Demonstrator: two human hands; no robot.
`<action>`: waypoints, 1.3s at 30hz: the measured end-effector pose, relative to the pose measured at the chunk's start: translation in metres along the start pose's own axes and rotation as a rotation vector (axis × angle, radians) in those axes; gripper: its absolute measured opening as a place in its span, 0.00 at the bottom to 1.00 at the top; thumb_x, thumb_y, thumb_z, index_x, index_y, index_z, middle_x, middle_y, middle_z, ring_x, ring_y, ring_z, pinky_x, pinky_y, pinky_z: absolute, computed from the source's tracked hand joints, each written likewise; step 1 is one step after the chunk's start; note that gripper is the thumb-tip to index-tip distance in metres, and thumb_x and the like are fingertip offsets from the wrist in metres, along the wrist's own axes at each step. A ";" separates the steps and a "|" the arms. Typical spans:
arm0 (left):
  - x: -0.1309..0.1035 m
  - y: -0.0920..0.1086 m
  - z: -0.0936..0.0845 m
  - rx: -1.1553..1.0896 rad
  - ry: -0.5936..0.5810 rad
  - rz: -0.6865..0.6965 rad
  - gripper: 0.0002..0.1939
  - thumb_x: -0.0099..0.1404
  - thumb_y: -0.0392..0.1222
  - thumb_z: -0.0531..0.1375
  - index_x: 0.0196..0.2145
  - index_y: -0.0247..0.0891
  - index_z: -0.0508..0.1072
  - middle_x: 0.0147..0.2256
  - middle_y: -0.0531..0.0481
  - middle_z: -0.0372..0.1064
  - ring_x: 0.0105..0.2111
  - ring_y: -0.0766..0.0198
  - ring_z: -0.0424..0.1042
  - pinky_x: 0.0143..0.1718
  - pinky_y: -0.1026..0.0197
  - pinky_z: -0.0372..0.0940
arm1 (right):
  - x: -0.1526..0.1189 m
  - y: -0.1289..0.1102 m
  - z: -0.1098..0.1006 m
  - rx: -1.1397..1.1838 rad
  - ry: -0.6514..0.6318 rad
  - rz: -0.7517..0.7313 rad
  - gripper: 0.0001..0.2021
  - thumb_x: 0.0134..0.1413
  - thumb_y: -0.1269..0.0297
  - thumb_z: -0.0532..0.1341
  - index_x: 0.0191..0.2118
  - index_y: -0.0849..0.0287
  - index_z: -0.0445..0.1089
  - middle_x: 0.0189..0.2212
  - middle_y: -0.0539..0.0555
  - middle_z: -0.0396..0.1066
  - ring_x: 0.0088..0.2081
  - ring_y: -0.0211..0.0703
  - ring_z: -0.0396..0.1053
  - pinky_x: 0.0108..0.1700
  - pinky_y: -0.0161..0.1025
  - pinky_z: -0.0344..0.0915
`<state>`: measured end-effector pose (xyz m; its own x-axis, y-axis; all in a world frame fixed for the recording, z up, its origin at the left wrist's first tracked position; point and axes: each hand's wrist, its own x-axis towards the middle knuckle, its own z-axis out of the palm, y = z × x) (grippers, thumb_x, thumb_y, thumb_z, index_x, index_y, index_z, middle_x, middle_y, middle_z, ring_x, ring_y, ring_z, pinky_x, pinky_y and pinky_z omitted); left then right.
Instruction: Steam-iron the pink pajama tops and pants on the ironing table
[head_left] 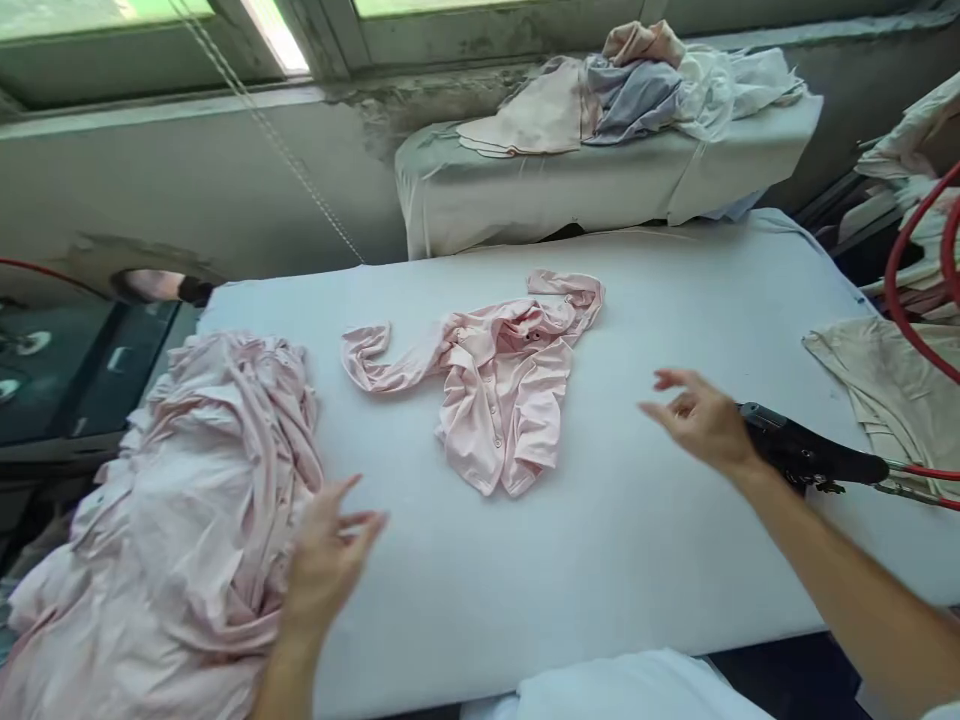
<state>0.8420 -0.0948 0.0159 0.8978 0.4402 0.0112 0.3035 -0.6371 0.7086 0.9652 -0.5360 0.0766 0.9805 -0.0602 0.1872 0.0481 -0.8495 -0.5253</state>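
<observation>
A small pink button-front shirt (469, 400) lies crumpled on the white padded table (622, 560), its sleeves bent out to both sides. To its lower left, my left hand (326, 550) hovers with fingers apart and nothing in them, close to a large heap of pink garments (202, 500). On the other side, my right hand (701, 420) is raised over the table, fingers parted and holding nothing. Just beyond that wrist rests a black-handled steam iron (810, 450), partly hidden by my forearm. Neither hand touches the shirt.
Pink, grey and white cloth pieces (555, 105) lie on a covered bench (540, 195) behind the table. Beige folded cloth (892, 385) sits at the right edge. Red hoses (896, 270) hang at the right, and a bead chain (277, 145) dangles by the window.
</observation>
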 end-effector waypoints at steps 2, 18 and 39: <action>0.002 -0.007 0.049 0.007 -0.183 0.070 0.28 0.56 0.54 0.63 0.53 0.43 0.70 0.60 0.40 0.58 0.39 0.57 0.73 0.34 0.55 0.72 | -0.030 -0.006 0.047 0.019 -0.153 0.007 0.32 0.49 0.44 0.64 0.54 0.63 0.66 0.43 0.59 0.71 0.26 0.38 0.67 0.32 0.38 0.67; -0.080 -0.010 0.043 -0.160 -0.676 0.001 0.36 0.50 0.40 0.67 0.58 0.49 0.66 0.54 0.45 0.60 0.40 0.63 0.68 0.41 0.59 0.69 | -0.134 0.036 0.015 0.134 -0.413 0.610 0.19 0.45 0.44 0.58 0.30 0.54 0.76 0.22 0.53 0.72 0.26 0.47 0.69 0.31 0.42 0.66; -0.040 -0.011 -0.001 0.345 -0.250 0.300 0.08 0.56 0.30 0.56 0.27 0.38 0.74 0.28 0.46 0.73 0.32 0.59 0.72 0.37 0.61 0.62 | -0.108 0.012 -0.025 0.014 0.102 0.360 0.11 0.32 0.66 0.58 0.28 0.56 0.71 0.23 0.52 0.71 0.31 0.50 0.71 0.40 0.44 0.67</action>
<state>0.8022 -0.1049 0.0088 0.9974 0.0685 -0.0208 0.0708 -0.9021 0.4257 0.8547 -0.5527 0.0703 0.9110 -0.4065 0.0699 -0.2932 -0.7573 -0.5836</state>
